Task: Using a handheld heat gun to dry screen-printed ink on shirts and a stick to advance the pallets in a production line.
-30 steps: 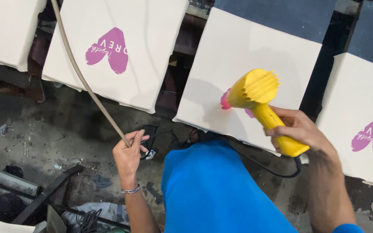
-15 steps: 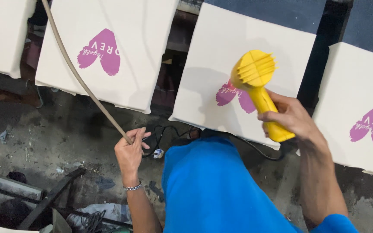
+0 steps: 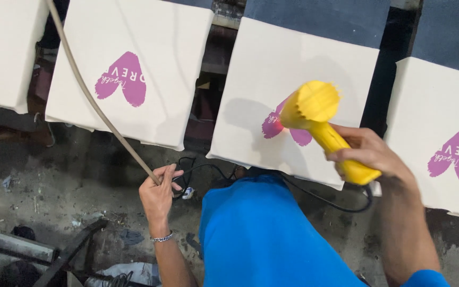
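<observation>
The yellow heat gun was tilted, its round ribbed rear uppermost and its nozzle aimed down at the purple heart print on the white fabric panel, just above it. The tan hose ran diagonally left of that panel.

Light: bright on the white panels, dim floor | Shadow: soft, left of the yellow dryer (slightly motion-blurred) | Focus: otherwise sharp

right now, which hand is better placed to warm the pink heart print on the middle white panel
Right. The right hand grips the yellow heat gun, whose nozzle already sits over the pink heart print on the middle panel. The left hand is lower down, holding a tan hose away from that panel.
</observation>
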